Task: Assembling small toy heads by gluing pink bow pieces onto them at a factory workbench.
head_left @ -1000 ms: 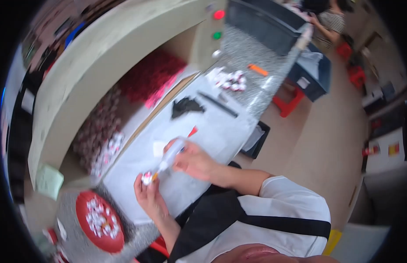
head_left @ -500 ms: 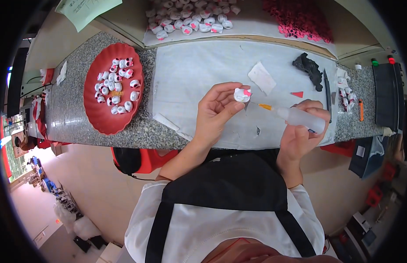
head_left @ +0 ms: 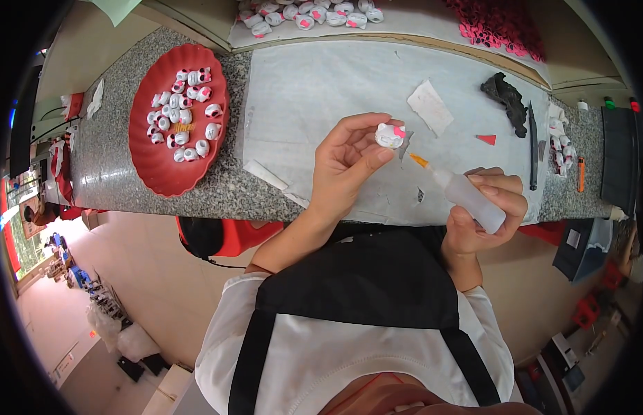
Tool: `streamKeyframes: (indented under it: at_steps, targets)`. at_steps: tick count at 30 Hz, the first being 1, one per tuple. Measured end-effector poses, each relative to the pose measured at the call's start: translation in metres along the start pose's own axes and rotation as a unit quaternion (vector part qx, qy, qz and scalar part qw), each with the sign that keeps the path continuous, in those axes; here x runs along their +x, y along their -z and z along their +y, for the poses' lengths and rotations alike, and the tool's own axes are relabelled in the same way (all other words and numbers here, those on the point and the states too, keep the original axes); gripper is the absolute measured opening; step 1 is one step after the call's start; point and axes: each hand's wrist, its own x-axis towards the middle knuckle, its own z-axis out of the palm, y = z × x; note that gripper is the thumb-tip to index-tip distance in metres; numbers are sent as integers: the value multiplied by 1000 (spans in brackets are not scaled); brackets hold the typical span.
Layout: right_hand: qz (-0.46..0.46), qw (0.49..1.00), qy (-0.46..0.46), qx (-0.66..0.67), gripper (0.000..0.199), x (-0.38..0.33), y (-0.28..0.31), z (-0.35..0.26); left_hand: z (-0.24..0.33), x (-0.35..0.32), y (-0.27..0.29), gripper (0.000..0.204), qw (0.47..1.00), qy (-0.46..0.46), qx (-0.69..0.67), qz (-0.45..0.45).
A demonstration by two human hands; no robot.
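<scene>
Between the thumb and fingertips of my left hand [head_left: 345, 158] is a small white cat-head figure [head_left: 389, 135] with a pink bow. My right hand [head_left: 487, 207] is wrapped round a translucent squeeze bottle [head_left: 470, 197] with an orange nozzle. The nozzle points up and to the left, a short gap below and to the right of the figure. Both hands are above a white sheet [head_left: 300, 90] on the speckled counter. Left of them, a red scalloped tray [head_left: 152, 166] holds several similar white figures with pink and dark parts.
At the sheet's right lie a white paper piece [head_left: 430, 108], a red triangular scrap [head_left: 486, 140], a crumpled black cloth [head_left: 507, 100] and a dark slim tool [head_left: 533, 149]. An orange marker-like stick [head_left: 581, 174] is farther right. Beyond the sheet, a shelf holds white figures [head_left: 304, 21] and a pink heap [head_left: 498, 29].
The bottle's nozzle has drawn back from the figure, and the bottle now tilts more steeply. The left hand still grips the figure. The whole view has shifted slightly.
</scene>
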Motion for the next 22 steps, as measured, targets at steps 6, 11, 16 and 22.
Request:
streamKeyframes:
  at_steps: [6, 11, 16, 22]
  targets:
    - [-6, 1000, 1, -16, 38, 0, -2, -1, 0, -1, -1, 34, 1000, 5, -2, -7]
    - [-24, 1000, 2, -1, 41, 0, -2, -1, 0, -1, -1, 33, 1000, 8, 0, -10]
    - [-31, 1000, 5, 0, 41, 0, -2, -2, 1, -1, -1, 33, 1000, 12, 0, -7]
    - [-26, 999, 3, -33, 40, -3, -3, -6, -1, -1, 1, 34, 1000, 18, -2, -11]
